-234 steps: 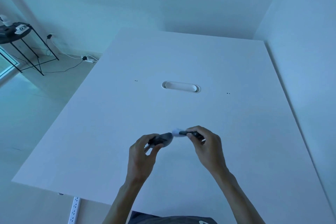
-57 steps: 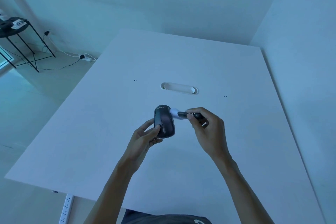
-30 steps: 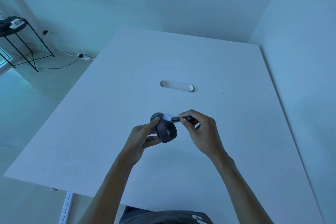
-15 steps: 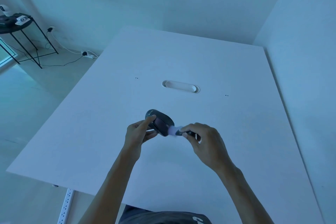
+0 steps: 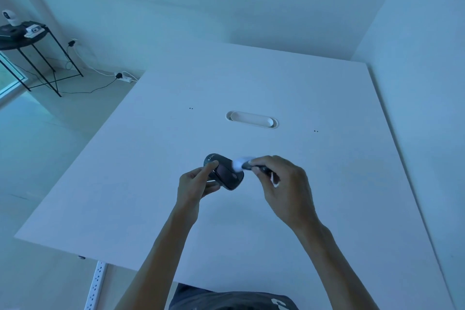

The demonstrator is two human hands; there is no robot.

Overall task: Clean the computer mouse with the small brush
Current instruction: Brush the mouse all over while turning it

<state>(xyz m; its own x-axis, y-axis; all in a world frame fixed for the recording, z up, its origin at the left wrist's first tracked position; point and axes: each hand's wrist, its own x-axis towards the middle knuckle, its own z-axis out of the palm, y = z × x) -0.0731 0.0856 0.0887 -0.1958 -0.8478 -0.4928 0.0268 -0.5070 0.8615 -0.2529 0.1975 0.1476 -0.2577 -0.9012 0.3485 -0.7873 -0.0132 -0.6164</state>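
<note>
A dark computer mouse [image 5: 226, 173] is held above the white table [image 5: 327, 184], tilted with one end pointing away to the left. My left hand [image 5: 195, 184] grips it from the left side, thumb on its far end. My right hand [image 5: 281, 184] pinches a small brush with a dark handle [image 5: 261, 170]. Its white bristle tip [image 5: 239, 163] is blurred and touches the mouse's upper right edge.
An oval cable slot [image 5: 251, 119] is set into the table beyond my hands. A wall runs along the table's right side. On the floor at the left stand a black side table [image 5: 25, 38] and a power strip [image 5: 97, 284].
The brush tip has moved from the mouse's near right end up to its upper right edge. The mouse has turned slightly in my left hand.
</note>
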